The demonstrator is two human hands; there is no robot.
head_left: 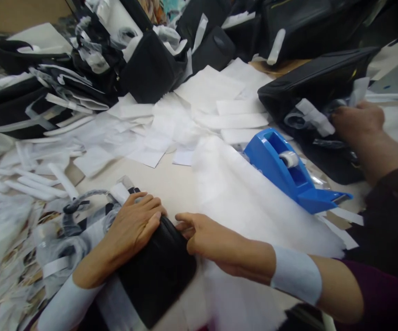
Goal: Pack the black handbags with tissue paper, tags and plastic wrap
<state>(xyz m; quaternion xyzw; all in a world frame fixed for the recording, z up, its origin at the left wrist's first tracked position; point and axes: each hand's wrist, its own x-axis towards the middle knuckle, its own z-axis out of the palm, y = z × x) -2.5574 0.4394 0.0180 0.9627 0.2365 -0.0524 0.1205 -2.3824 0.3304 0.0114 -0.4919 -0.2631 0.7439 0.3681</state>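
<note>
A small black bag [161,271] stands tilted on the table in front of me. My left hand [135,220] lies over its top edge, fingers wrapped round it and thumb pressed against the near side. Beside the bag's right edge is my right hand [202,234], with the index finger stretched out, the other fingers partly bent and the thumb apart. Whether its fingertips touch the bag is hard to see. Plastic-wrapped straps and a handle [88,195] lie left of the bag.
A blue tape dispenser [278,165] sits on white sheets [233,184] at right. Another person's hand [359,119] touches wrapped parts of a large black bag [309,87]. More black bags [154,64] line the back. White tubes [36,184] and plastic scraps [13,276] lie at left.
</note>
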